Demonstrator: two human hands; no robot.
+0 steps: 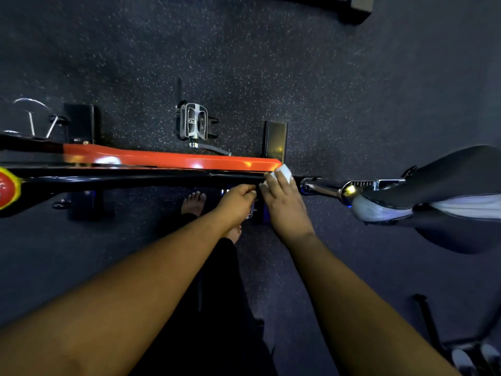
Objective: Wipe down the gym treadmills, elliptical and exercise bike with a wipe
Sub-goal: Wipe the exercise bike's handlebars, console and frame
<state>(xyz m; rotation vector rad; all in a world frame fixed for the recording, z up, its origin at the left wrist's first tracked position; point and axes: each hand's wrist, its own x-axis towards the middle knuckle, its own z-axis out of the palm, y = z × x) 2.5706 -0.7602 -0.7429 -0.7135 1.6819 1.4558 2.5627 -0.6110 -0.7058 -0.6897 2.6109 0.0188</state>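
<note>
I look straight down on an exercise bike whose black and orange frame (168, 161) runs left to right. Its black saddle (444, 180) is at the right and a metal pedal (193, 124) sticks out on the far side. My right hand (282, 199) presses a white wipe (284, 170) onto the right end of the frame, next to the seat post (322, 188). My left hand (237, 203) sits just left of it, its fingers curled against the near side of the black frame tube; what they hold is hidden.
Dark speckled rubber floor (271, 63) surrounds the bike. My bare feet (193, 203) stand below the frame. Black stabiliser bars (275, 141) cross under the bike. Part of another machine (355, 8) shows at the top, and more equipment (461, 354) at the bottom right.
</note>
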